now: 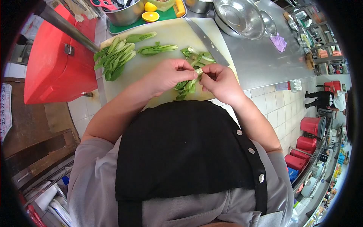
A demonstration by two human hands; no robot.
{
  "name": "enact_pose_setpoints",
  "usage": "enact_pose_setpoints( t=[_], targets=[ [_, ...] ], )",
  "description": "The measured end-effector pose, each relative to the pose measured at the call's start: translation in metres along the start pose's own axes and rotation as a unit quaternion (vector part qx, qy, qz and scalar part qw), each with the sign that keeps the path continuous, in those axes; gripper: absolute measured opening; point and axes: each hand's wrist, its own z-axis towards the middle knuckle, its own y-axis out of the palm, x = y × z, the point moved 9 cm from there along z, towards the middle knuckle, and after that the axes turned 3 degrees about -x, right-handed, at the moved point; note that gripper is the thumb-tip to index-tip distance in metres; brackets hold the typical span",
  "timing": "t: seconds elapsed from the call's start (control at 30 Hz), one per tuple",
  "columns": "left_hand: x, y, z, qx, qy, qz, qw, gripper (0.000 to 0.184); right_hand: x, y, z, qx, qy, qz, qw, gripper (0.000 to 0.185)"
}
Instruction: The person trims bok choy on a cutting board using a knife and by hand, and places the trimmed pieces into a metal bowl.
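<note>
Both hands meet over the near right part of a pale cutting board (141,66). My left hand (170,76) pinches a small head of bok choy (199,71) between thumb and fingers. From the other side, my right hand (220,81) has its fingertips closed on the same bok choy. Green bok choy leaves (185,89) lie under and between the hands, with trimmed pieces (196,56) just beyond. A large knife (207,41) rests on the board's right side. At the left lies a bunch of bok choy (115,56), with separate heads (157,48) beside it.
Behind the board is a green-lined tray (128,26) with a cut orange fruit (150,16) and a metal pot (124,14). Metal bowls (240,17) and a purple cloth (278,42) sit on the steel table. A red cooler (60,60) stands left; another person (325,99) is far right.
</note>
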Motion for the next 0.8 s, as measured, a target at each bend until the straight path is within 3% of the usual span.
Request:
enact_pose_setpoints(
  t=[0.23, 0.43, 0.8],
  targets=[
    [-0.006, -0.006, 0.001, 0.033, -0.02, 0.034, 0.999, 0.02, -0.018, -0.001, 0.001, 0.009, -0.011, -0.19, 0.982, 0.019],
    [-0.005, -0.01, 0.0, 0.033, -0.016, -0.021, 0.999, 0.025, 0.003, 0.004, 0.007, -0.046, 0.033, 0.04, 0.998, 0.018],
    [-0.002, -0.006, -0.005, 0.002, -0.037, -0.078, 0.996, 0.028, -0.012, 0.003, 0.005, -0.02, -0.027, 0.033, 0.999, 0.013]
  ],
)
